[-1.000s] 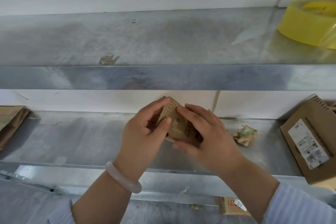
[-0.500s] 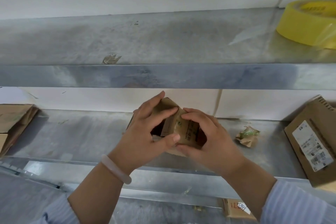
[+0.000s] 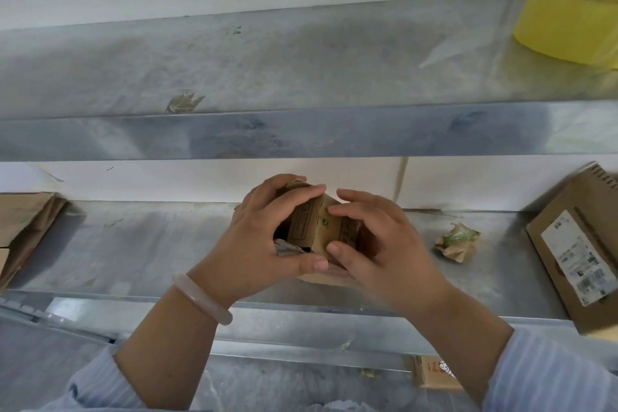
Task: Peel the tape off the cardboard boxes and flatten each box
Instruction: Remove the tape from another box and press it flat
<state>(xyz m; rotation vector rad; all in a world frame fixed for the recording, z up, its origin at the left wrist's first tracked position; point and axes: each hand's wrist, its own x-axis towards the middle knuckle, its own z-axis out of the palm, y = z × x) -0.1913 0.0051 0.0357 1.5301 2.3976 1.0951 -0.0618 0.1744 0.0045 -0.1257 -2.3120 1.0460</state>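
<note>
The shelf (image 3: 133, 244) runs out of frame both ways; a labelled box (image 3: 565, 244) at its right edge is cut off. Over mid-shelf, near the front edge, left grip (image 3: 249, 244) and right grip (image 3: 391, 244) clasp a small box (image 3: 302, 227) — mostly hidden, print illegible.

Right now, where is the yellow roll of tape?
In the head view, the yellow roll of tape sits at the far right of the upper metal shelf, above the labelled brown cardboard box.
</note>
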